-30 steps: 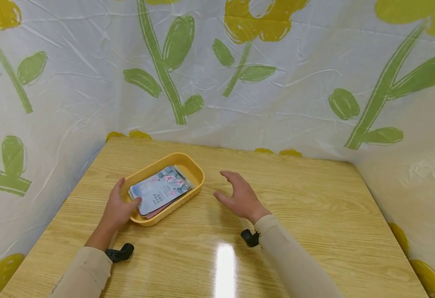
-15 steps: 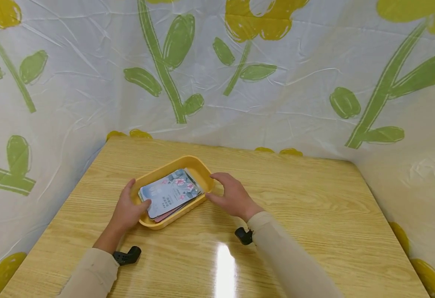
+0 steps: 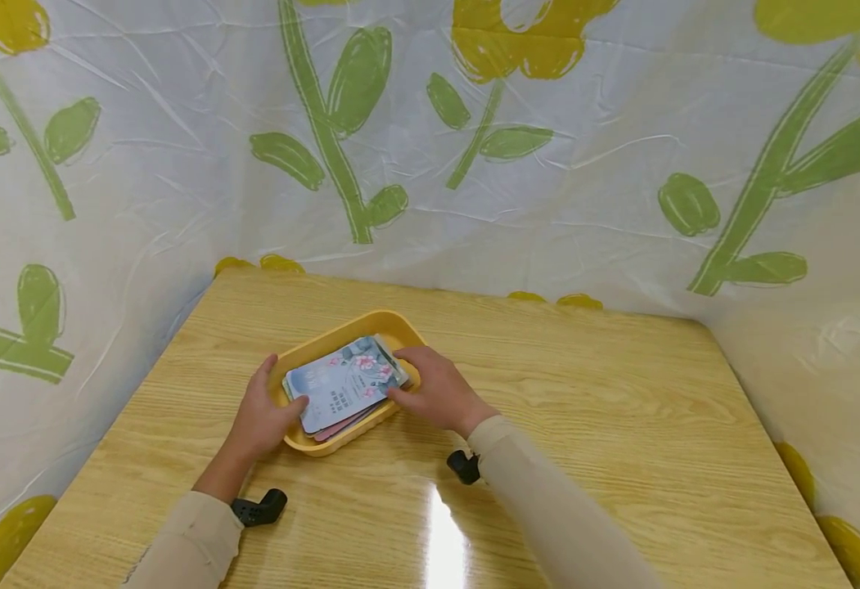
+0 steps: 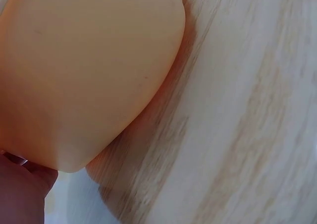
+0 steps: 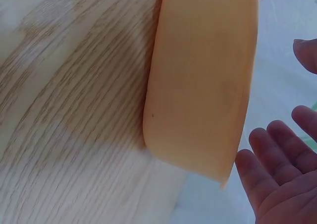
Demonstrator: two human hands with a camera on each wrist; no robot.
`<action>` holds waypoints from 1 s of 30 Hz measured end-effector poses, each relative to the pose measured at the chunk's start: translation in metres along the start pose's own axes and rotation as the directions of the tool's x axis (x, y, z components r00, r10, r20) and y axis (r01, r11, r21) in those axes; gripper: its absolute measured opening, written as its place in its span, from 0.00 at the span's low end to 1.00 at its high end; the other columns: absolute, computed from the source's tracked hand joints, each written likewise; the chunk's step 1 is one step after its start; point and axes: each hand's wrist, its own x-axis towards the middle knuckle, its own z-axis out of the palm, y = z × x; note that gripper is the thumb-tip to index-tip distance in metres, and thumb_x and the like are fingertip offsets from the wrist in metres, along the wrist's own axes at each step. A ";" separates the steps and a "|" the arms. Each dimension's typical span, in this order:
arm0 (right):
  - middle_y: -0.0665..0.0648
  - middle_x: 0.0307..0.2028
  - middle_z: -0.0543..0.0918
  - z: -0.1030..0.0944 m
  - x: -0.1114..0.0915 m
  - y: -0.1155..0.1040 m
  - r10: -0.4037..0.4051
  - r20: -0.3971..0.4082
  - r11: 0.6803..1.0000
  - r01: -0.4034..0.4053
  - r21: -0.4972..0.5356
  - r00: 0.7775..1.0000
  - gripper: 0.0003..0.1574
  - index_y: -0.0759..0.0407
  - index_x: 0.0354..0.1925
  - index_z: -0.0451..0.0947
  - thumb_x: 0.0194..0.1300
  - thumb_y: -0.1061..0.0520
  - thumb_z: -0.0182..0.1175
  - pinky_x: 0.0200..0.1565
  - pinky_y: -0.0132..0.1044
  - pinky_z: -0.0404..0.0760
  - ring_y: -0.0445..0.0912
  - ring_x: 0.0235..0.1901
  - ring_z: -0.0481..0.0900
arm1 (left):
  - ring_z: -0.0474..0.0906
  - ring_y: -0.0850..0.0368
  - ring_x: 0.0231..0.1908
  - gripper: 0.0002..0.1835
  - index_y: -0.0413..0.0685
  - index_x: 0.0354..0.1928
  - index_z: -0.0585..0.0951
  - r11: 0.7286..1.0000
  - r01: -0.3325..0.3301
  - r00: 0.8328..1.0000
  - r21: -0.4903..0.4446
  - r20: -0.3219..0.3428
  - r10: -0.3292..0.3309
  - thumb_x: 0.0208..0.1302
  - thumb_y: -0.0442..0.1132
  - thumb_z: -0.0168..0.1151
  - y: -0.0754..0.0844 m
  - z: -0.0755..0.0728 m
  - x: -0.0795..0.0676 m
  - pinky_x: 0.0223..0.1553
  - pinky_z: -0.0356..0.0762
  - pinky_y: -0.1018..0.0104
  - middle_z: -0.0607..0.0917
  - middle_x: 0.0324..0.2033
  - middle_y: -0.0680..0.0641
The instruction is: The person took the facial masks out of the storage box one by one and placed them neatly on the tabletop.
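A yellow oblong tray (image 3: 324,447) sits slanted on the wooden table. In it lies a stack of printed cards (image 3: 341,388), the top one pale blue with pink flowers. My left hand (image 3: 260,413) holds the tray's left end, thumb over the near side by the cards and fingers at the rim. My right hand (image 3: 437,388) reaches over the tray's right end, thumb and fingers apart near the cards' right edge. Both wrist views show the tray's outer wall (image 4: 94,75); in the right one, the fingers (image 5: 262,177) are extended near the rim.
The wood-grain table (image 3: 584,425) extends to the right and front. White sheeting (image 3: 577,196) with flower prints hangs behind and on both sides. A black device (image 3: 260,509) is on the left wrist, another black device (image 3: 463,467) on the right.
The tray with the cards has shifted a little to the right along with my left hand. My right hand has moved left, from beside the tray to over its right end.
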 end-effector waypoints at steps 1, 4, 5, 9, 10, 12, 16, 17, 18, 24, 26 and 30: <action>0.62 0.62 0.75 0.001 0.001 -0.001 0.000 0.005 1.000 0.000 -0.002 1.000 0.36 0.67 0.66 0.70 0.67 0.51 0.67 0.64 0.51 0.70 0.57 0.63 0.72 | 0.45 0.31 0.73 0.50 0.37 0.78 0.42 1.000 -0.002 1.000 0.002 -0.001 0.002 0.66 0.40 0.63 0.000 0.000 0.000 0.71 0.47 0.39 0.48 0.75 0.29; 0.62 0.63 0.75 0.004 0.003 -0.004 -0.004 0.022 1.000 0.004 -0.003 1.000 0.36 0.67 0.66 0.70 0.67 0.51 0.67 0.64 0.50 0.69 0.57 0.63 0.71 | 0.45 0.31 0.73 0.50 0.37 0.78 0.42 1.000 -0.003 1.000 0.004 -0.001 0.003 0.66 0.41 0.63 0.000 0.000 -0.001 0.71 0.47 0.39 0.48 0.75 0.29; 0.62 0.63 0.75 0.005 0.004 -0.004 -0.002 0.030 1.000 0.002 -0.007 1.000 0.36 0.67 0.66 0.70 0.67 0.51 0.67 0.65 0.50 0.69 0.56 0.64 0.70 | 0.45 0.31 0.73 0.50 0.37 0.78 0.42 1.000 -0.004 1.000 0.005 -0.002 0.004 0.66 0.41 0.63 0.000 0.000 -0.001 0.71 0.47 0.39 0.48 0.75 0.29; 0.61 0.64 0.75 0.009 0.008 -0.006 -0.007 0.058 0.999 0.009 -0.038 0.998 0.36 0.65 0.66 0.70 0.67 0.50 0.66 0.66 0.47 0.67 0.55 0.65 0.69 | 0.44 0.32 0.74 0.49 0.36 0.78 0.42 1.000 -0.002 1.000 0.008 -0.004 0.002 0.67 0.40 0.62 -0.001 -0.002 -0.002 0.71 0.46 0.39 0.47 0.75 0.29; 0.61 0.63 0.75 0.011 0.009 -0.007 -0.008 0.061 0.999 0.011 -0.046 0.998 0.36 0.65 0.66 0.70 0.67 0.50 0.66 0.66 0.47 0.67 0.55 0.64 0.70 | 0.44 0.31 0.74 0.50 0.36 0.78 0.41 1.000 -0.001 1.000 0.007 -0.003 0.001 0.67 0.40 0.62 -0.001 -0.002 -0.002 0.71 0.46 0.39 0.47 0.75 0.29; 0.61 0.63 0.75 0.013 0.011 -0.008 -0.012 0.062 0.998 0.016 -0.060 0.998 0.35 0.65 0.66 0.71 0.67 0.51 0.66 0.66 0.47 0.68 0.54 0.64 0.70 | 0.43 0.32 0.74 0.50 0.37 0.78 0.41 1.000 0.000 1.000 0.002 -0.004 0.000 0.67 0.40 0.62 -0.001 -0.003 -0.003 0.71 0.46 0.39 0.47 0.75 0.30; 0.62 0.64 0.73 0.018 0.014 -0.010 -0.002 0.075 0.998 0.007 -0.069 0.997 0.34 0.65 0.66 0.70 0.67 0.53 0.67 0.66 0.46 0.68 0.54 0.64 0.70 | 0.43 0.32 0.74 0.50 0.38 0.79 0.41 1.000 -0.002 1.000 -0.012 0.001 0.002 0.67 0.39 0.62 -0.001 -0.002 -0.002 0.71 0.46 0.38 0.46 0.75 0.30; 0.62 0.65 0.73 0.019 0.015 -0.010 0.002 0.081 0.997 0.004 -0.074 0.997 0.34 0.64 0.66 0.70 0.67 0.53 0.67 0.66 0.46 0.68 0.54 0.64 0.70 | 0.43 0.32 0.74 0.49 0.38 0.79 0.41 1.000 -0.001 1.000 -0.013 0.001 0.001 0.67 0.39 0.62 -0.001 -0.001 -0.002 0.71 0.46 0.39 0.46 0.76 0.30; 0.62 0.65 0.73 0.020 0.016 -0.011 0.002 0.087 0.997 0.005 -0.081 0.996 0.35 0.64 0.66 0.70 0.66 0.53 0.68 0.66 0.45 0.67 0.54 0.64 0.70 | 0.43 0.32 0.74 0.49 0.38 0.79 0.41 1.000 -0.002 1.000 -0.015 0.001 0.002 0.67 0.39 0.62 -0.001 -0.001 -0.001 0.71 0.46 0.39 0.46 0.75 0.30; 0.60 0.65 0.73 0.027 0.022 -0.015 -0.014 0.120 0.994 0.027 -0.109 0.993 0.38 0.63 0.67 0.71 0.64 0.49 0.69 0.67 0.42 0.66 0.53 0.64 0.70 | 0.44 0.33 0.74 0.49 0.39 0.79 0.41 1.000 0.008 1.000 -0.019 0.001 -0.008 0.67 0.39 0.62 -0.002 0.000 -0.002 0.71 0.46 0.41 0.47 0.75 0.31; 0.60 0.64 0.74 0.030 0.024 -0.015 -0.021 0.125 0.992 0.037 -0.122 0.992 0.38 0.62 0.66 0.72 0.64 0.48 0.70 0.67 0.42 0.65 0.53 0.64 0.70 | 0.43 0.33 0.74 0.49 0.39 0.79 0.41 1.000 0.010 1.000 -0.018 0.002 -0.010 0.68 0.39 0.62 -0.002 0.000 -0.002 0.71 0.46 0.41 0.47 0.75 0.31; 0.60 0.63 0.76 0.035 0.028 -0.017 -0.045 0.132 0.985 0.066 -0.162 0.990 0.37 0.63 0.64 0.73 0.63 0.47 0.70 0.68 0.43 0.64 0.54 0.65 0.70 | 0.43 0.33 0.74 0.48 0.40 0.79 0.41 1.000 0.006 1.000 -0.014 0.000 -0.006 0.68 0.39 0.61 -0.002 0.000 -0.001 0.71 0.46 0.39 0.46 0.76 0.31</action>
